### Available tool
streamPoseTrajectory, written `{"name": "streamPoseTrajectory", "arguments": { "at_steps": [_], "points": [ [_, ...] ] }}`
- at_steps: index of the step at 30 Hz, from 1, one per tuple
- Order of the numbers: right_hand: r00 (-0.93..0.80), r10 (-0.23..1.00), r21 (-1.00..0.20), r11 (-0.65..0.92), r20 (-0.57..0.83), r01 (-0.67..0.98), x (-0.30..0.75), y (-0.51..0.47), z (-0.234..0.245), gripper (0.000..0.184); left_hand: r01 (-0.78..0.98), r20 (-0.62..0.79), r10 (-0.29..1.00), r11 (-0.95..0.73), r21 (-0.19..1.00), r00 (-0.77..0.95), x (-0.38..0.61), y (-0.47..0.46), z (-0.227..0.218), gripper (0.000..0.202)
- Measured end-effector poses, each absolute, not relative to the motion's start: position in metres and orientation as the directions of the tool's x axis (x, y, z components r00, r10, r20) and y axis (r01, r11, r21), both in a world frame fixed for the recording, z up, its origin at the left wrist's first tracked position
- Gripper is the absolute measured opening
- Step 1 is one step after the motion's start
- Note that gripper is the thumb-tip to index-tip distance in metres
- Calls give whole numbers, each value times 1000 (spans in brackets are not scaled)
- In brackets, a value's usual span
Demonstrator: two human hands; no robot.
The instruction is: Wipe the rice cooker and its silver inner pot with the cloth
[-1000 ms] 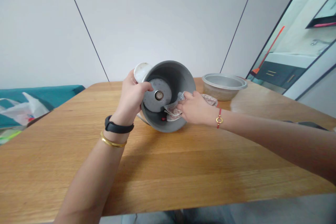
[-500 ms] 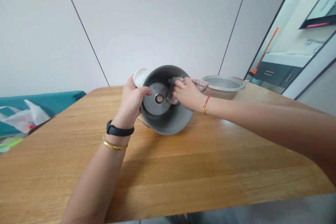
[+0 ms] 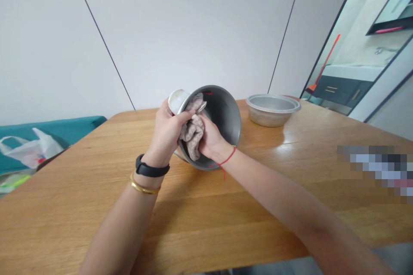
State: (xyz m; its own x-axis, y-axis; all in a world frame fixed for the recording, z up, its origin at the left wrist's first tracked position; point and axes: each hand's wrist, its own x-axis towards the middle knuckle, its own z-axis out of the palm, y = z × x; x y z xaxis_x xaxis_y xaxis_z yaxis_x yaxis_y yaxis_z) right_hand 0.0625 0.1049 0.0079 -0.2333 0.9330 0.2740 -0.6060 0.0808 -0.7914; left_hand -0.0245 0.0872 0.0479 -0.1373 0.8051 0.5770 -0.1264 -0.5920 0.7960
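Note:
A rice cooker body (image 3: 228,114) lies tilted on the wooden table (image 3: 258,206), its grey hollow inside facing me. My left hand (image 3: 166,131) grips its left rim beside a white projecting part (image 3: 178,101), thumb over the edge. Inside the opening, my right hand (image 3: 211,138) presses a crumpled pale checked cloth (image 3: 193,135) against the left inner wall, close to my left thumb. Cloth and hand cover most of the cooker's bottom plate. To the right stands a silver metal inner pot (image 3: 272,116), upright and apart from both hands.
A pale panelled wall (image 3: 193,25) rises behind the table. At left is a teal seat (image 3: 77,126) with a white plastic bag (image 3: 35,148) on it. An open doorway at right shows a sink cabinet (image 3: 342,90) and a red-handled broom (image 3: 327,60). A blurred patch covers the table's right side.
My right hand has swept the cloth from the right side of the cooker's inside to its left wall. My left hand keeps its hold on the rim.

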Motion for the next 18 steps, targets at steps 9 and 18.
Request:
{"name": "streamPoseTrajectory", "arguments": {
  "at_steps": [9,18],
  "points": [
    [149,540,-530,668,828,523,73,105,8,54,-215,593,798,-601,770,-108,-26,94,45,42],
    [-5,512,-144,251,859,957,135,145,18,55,-189,555,823,-568,801,-121,-31,96,45,51]
  ]
}}
